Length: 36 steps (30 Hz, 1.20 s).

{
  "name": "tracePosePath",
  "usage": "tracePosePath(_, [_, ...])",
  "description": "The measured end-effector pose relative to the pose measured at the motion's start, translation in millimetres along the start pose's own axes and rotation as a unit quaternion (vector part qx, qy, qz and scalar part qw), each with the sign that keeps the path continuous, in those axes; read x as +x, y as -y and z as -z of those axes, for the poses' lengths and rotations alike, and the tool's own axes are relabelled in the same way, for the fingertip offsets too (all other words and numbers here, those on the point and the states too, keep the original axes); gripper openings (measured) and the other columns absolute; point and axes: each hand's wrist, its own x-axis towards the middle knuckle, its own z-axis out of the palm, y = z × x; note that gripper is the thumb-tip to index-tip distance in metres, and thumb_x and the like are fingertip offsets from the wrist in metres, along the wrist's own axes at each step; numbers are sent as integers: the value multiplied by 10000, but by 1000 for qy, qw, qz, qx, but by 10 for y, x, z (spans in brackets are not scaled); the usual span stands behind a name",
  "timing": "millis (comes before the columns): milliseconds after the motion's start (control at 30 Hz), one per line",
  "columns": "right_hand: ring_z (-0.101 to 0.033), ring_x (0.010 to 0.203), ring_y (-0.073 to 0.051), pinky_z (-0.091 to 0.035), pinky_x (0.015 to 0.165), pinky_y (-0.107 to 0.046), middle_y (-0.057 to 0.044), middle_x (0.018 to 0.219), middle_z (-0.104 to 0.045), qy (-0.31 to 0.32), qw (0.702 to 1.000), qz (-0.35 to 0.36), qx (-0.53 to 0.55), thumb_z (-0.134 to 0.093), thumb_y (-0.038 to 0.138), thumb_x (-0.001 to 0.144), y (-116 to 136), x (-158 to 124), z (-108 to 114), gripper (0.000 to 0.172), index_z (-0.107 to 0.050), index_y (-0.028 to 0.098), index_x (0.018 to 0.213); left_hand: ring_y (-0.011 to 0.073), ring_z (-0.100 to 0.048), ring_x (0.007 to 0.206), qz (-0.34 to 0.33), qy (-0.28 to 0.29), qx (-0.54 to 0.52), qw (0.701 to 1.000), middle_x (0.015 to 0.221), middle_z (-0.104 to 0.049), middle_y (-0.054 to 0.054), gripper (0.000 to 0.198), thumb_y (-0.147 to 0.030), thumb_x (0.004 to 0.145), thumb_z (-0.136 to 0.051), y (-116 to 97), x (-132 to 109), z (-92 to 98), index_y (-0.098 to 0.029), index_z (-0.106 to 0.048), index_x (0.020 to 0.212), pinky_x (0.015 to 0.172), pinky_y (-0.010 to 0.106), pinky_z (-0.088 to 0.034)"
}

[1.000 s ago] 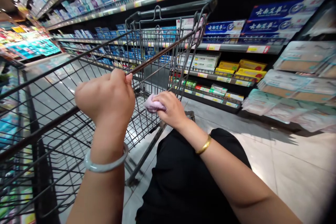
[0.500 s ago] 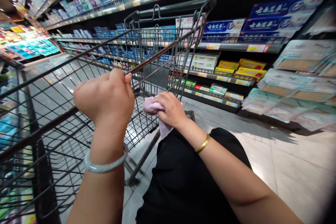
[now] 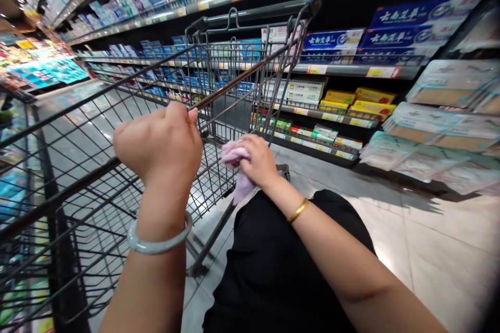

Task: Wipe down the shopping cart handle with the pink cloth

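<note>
Stocked shelves (image 3: pixel 344 71) are running beyond both hands. A shopping cart (image 3: pixel 224 114) is standing before them, its long axis slanting from left of the left hand to the handle (image 3: pixel 269 10), beyond the right hand. Its near top rail (image 3: pixel 242 78) is passing through the fist of the left hand (image 3: pixel 162 140), which is gripping it. Lower and to the right, the right hand (image 3: pixel 258 159) is clutching a lilac cloth (image 3: pixel 235 154) beside the wire side; whether they are touching, I cannot tell. The cloth is bunching left of the fingers, its long axis running downward, its loose tail hanging below the hand.
</note>
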Motion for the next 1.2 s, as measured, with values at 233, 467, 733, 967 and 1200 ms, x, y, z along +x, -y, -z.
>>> tracePosePath(233, [-568, 1182, -259, -478, 1063, -432, -101, 1207, -647, -52, 998, -9, -15, -567, 95, 754, -56, 29, 35, 392, -700, 223, 1100, 323, -623, 844, -15, -19, 7, 1000, 904, -685, 123, 459, -472, 1017, -282, -15, 23, -48, -238, -676, 1044, 745, 440, -346])
tracePosePath(467, [-571, 1181, -264, -479, 1072, -445, -106, 1226, -649, -5, 994, -104, -22, -564, 101, 784, -148, 16, -14, 392, -709, 218, 1129, 296, -624, 861, -23, -38, -10, 999, 893, -697, 111, 393, -448, 1014, -340, -34, 88, -144, -235, -670, 1014, 783, 425, -381])
tracePosePath(733, [-567, 1168, -249, -478, 1064, -424, -78, 1209, -657, 23, 999, -39, -18, -564, 114, 797, -75, 60, -34, 411, -696, 249, 1161, 305, -654, 875, -25, -50, -5, 998, 918, -707, 124, 424, -448, 1027, -318, -99, 151, -214, -207, -665, 1000, 786, 436, -394])
tracePosePath(967, [-584, 1214, -255, -478, 1085, -445, -108, 1271, -650, -9, 976, -216, -29, -568, 105, 794, -279, 127, -63, 383, -698, 201, 1141, 317, -669, 945, -22, -33, -40, 998, 968, -718, 140, 429, -435, 1022, -323, -154, 198, -231, -187, -672, 1055, 831, 475, -393])
tracePosePath(1200, [-577, 1213, -237, -445, 1086, -418, -72, 1252, -678, 22, 994, -107, -22, -582, 115, 808, -122, 94, -159, 388, -690, 233, 1161, 317, -669, 1080, -11, -33, -87, 996, 1056, -734, 112, 449, -460, 1000, -332, -180, 237, -277, -197, -686, 1084, 876, 497, -381])
